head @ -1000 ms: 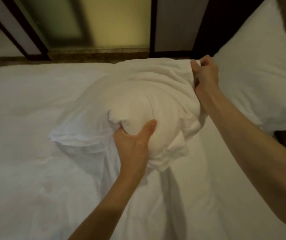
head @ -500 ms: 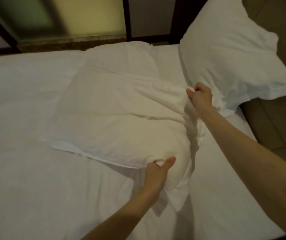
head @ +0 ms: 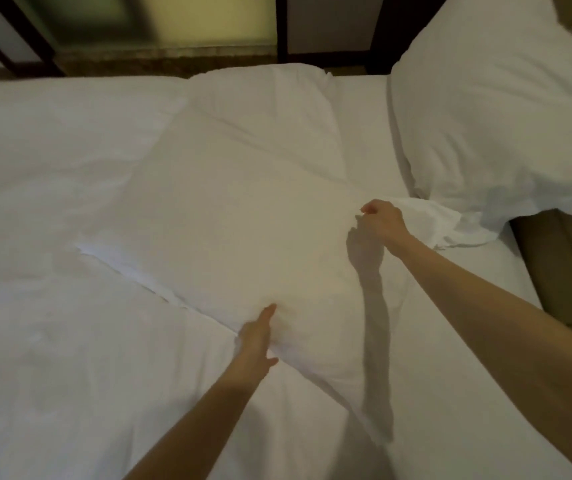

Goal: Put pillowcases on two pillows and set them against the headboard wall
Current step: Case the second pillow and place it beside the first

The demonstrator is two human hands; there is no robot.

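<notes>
A white pillow in its pillowcase [head: 236, 216] lies flat and slanted across the middle of the bed. My left hand [head: 257, 336] rests on its near edge with the fingers stretched out and the thumb spread, holding nothing. At the pillow's right side, my right hand [head: 381, 221] is curled with the fingertips pinching the pillowcase fabric. The loose open end of the case [head: 440, 226] trails to the right of that hand. A second cased pillow [head: 502, 116] lies at the far right corner and overhangs the bed's right edge.
The white bed sheet [head: 52, 341] covers the whole left and near part of the bed. Beyond the far edge are a dark frame [head: 326, 32] and a yellowish glass panel [head: 208, 19]. Brown floor tiles [head: 561, 271] show on the right.
The pillow has come down from a bunched, lifted shape to lie flat on the bed. My left hand has let go of its near end and opened. My right hand has moved nearer.
</notes>
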